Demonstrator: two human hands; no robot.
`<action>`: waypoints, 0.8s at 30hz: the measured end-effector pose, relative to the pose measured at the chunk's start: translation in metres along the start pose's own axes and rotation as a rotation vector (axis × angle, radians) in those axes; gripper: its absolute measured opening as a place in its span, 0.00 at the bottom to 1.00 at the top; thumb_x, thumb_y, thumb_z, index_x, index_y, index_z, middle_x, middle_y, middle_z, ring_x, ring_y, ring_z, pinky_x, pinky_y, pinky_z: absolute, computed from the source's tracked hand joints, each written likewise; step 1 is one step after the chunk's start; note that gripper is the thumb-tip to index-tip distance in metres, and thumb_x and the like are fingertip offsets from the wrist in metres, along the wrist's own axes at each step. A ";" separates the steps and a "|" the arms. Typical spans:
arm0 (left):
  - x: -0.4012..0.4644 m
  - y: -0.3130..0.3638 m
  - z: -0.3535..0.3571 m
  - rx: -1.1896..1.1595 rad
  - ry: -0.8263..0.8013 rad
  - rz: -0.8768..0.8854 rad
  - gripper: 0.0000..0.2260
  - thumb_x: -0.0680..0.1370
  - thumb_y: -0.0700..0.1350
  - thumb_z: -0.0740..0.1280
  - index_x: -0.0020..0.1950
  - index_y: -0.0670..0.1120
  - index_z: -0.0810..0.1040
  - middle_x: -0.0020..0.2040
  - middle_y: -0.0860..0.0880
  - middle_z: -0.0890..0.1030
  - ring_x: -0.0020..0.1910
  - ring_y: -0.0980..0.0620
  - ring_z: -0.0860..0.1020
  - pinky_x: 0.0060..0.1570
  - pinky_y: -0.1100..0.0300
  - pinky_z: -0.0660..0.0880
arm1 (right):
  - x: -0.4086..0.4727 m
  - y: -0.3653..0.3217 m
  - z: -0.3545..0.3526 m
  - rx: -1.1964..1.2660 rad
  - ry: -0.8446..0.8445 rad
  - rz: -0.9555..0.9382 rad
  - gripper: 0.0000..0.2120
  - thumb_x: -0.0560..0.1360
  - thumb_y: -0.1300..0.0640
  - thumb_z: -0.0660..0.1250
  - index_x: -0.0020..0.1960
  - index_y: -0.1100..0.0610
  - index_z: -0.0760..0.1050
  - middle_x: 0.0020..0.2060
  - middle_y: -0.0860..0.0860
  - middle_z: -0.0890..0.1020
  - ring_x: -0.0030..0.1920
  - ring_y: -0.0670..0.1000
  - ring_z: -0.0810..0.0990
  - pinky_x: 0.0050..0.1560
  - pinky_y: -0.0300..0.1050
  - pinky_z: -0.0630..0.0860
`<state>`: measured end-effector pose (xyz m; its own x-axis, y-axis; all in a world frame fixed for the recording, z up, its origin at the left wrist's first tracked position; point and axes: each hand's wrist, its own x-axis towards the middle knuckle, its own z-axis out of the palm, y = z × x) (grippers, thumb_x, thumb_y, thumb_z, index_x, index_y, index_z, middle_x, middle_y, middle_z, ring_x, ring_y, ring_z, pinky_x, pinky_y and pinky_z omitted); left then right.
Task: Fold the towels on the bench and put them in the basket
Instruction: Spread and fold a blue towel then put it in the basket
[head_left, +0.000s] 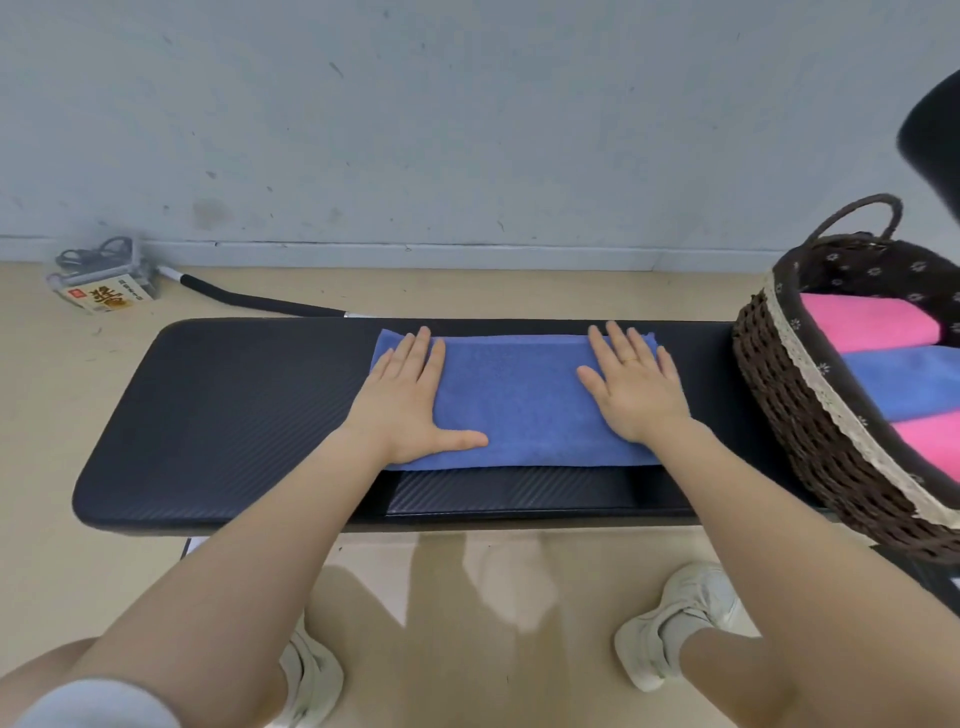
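Note:
A blue towel (514, 400), folded into a long rectangle, lies flat on the black padded bench (249, 415). My left hand (410, 400) rests palm down on the towel's left end, fingers spread. Palm down on the right end lies my right hand (634, 384), fingers apart too. Neither hand grips the cloth. At the bench's right end stands a dark wicker basket (789, 415) with a lace-trimmed lining. Inside it lie folded towels: a pink one (867, 322) at the back, a blue one (904, 379) in the middle, another pink one (930, 441) in front.
A grey wall (467, 130) rises just behind the bench. On the floor at the far left sit a small box (104, 296) and a black padded bar (260, 301). My feet in white shoes (670, 623) stand in front of the bench. A dark object (935, 135) hangs at the upper right.

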<state>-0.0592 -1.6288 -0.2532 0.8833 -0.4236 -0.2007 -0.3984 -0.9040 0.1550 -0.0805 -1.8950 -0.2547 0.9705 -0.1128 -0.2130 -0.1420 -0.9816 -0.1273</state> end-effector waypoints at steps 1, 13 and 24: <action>0.000 0.000 0.000 0.007 -0.013 -0.003 0.60 0.54 0.79 0.44 0.76 0.44 0.39 0.77 0.44 0.38 0.76 0.48 0.39 0.74 0.53 0.40 | 0.001 0.007 -0.003 0.027 0.012 0.032 0.27 0.81 0.43 0.45 0.77 0.49 0.46 0.77 0.48 0.48 0.77 0.50 0.44 0.75 0.53 0.43; 0.006 0.022 0.008 -0.015 0.063 0.001 0.52 0.57 0.77 0.39 0.76 0.52 0.39 0.77 0.46 0.39 0.77 0.48 0.40 0.74 0.51 0.39 | 0.019 0.018 -0.025 0.171 0.210 0.077 0.08 0.79 0.57 0.59 0.55 0.57 0.73 0.57 0.54 0.74 0.56 0.55 0.73 0.53 0.54 0.74; 0.008 0.024 0.010 0.018 0.077 -0.019 0.57 0.56 0.78 0.42 0.77 0.46 0.42 0.78 0.45 0.42 0.77 0.48 0.41 0.75 0.50 0.40 | 0.006 -0.041 -0.022 0.031 0.437 -0.014 0.16 0.78 0.61 0.57 0.65 0.62 0.69 0.71 0.61 0.65 0.69 0.62 0.64 0.70 0.57 0.58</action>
<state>-0.0645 -1.6540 -0.2610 0.9070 -0.4010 -0.1284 -0.3848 -0.9132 0.1338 -0.0651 -1.8593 -0.2294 0.9626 -0.1605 0.2184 -0.1275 -0.9792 -0.1577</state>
